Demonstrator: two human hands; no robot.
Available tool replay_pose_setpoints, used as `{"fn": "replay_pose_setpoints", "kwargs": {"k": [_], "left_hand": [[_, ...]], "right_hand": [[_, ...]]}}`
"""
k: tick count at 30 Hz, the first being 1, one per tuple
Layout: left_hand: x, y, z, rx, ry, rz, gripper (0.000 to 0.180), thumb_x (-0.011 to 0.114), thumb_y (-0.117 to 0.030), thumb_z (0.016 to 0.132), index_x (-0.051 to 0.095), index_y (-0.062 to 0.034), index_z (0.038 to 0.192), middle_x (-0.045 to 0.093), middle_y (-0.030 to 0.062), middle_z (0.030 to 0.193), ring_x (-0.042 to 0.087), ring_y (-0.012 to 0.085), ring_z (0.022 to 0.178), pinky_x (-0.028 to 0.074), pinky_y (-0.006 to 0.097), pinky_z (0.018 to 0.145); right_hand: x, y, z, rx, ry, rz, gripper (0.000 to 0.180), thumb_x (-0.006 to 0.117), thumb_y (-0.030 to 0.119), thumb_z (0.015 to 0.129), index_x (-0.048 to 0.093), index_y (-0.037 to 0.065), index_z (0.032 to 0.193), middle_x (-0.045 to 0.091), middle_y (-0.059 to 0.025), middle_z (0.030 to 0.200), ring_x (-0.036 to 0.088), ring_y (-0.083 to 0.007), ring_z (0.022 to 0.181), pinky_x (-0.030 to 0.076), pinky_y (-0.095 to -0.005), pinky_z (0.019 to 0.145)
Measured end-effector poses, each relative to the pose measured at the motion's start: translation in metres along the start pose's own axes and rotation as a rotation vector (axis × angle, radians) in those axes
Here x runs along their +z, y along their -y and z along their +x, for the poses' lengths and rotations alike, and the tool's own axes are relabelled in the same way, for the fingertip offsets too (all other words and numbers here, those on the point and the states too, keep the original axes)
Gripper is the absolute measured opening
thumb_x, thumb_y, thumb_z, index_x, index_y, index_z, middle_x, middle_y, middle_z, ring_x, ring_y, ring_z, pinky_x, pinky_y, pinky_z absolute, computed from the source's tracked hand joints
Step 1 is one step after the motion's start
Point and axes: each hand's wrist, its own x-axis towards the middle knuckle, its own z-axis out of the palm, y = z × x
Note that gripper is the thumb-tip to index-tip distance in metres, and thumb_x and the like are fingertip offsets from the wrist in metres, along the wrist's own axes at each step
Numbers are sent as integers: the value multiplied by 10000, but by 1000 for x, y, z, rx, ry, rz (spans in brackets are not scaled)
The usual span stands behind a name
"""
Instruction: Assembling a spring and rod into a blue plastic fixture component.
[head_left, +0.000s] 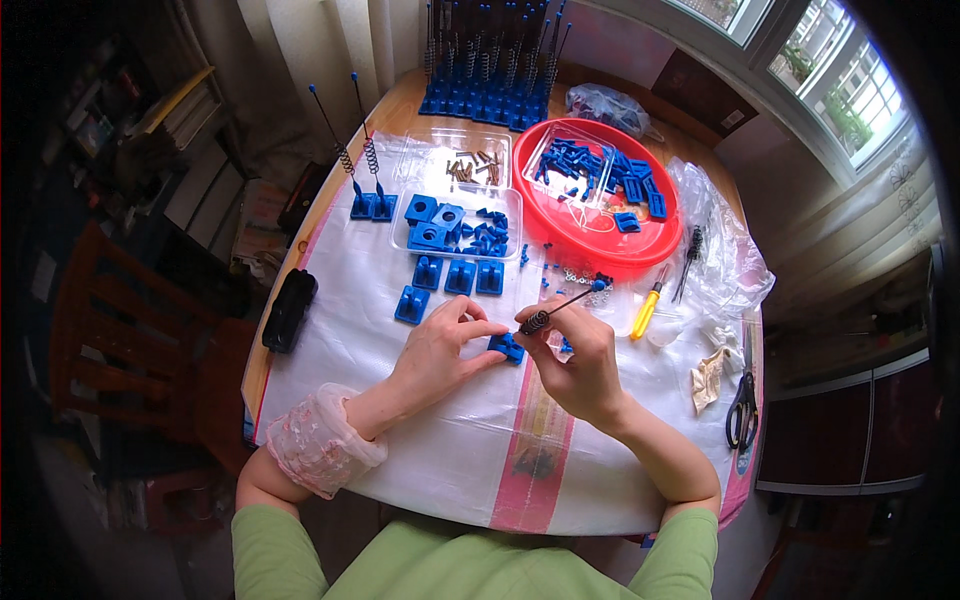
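Near the middle of the cloth, my left hand (440,348) steadies a small blue plastic base (508,348) between thumb and fingertips. My right hand (580,370) pinches a thin black rod with a coil spring (535,322) just above that base. The rod slants up to the right and ends in a blue knob (599,286). Whether its lower end touches the base is hidden by my fingers. Several similar blue bases (459,278) stand beyond my left hand, below a clear tray (400,240) of blue parts.
Two finished-looking spring rods on bases (372,206) stand at the left, with many more (485,95) at the back. A red basin (665,235) holds blue parts. Brown pins (472,170), a yellow-handled screwdriver (646,312), scissors (741,412) and a black case (290,310) lie around.
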Motion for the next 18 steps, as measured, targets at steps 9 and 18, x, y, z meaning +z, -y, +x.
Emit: {"fn": "replay_pose_setpoints", "kwargs": {"k": [9,18], "left_hand": [[-1,-2,0,-4,-1,-5,322,879,-225,832,809,-141,1134,642,69,1039,652,233,975,550,359,872],[-1,-2,0,10,-6,1,316,873,-235,840,810,-141,1135,642,70,1037,649,233,975,546,360,873]], "right_hand": [[-1,2,2,-43,3,0,180,769,-70,856,678,-22,1004,681,-131,895,698,-254,747,541,-351,650],[0,0,1,-21,-8,-5,208,803,-64,824,721,-7,1007,731,-118,916,713,-239,768,550,-338,665]]}}
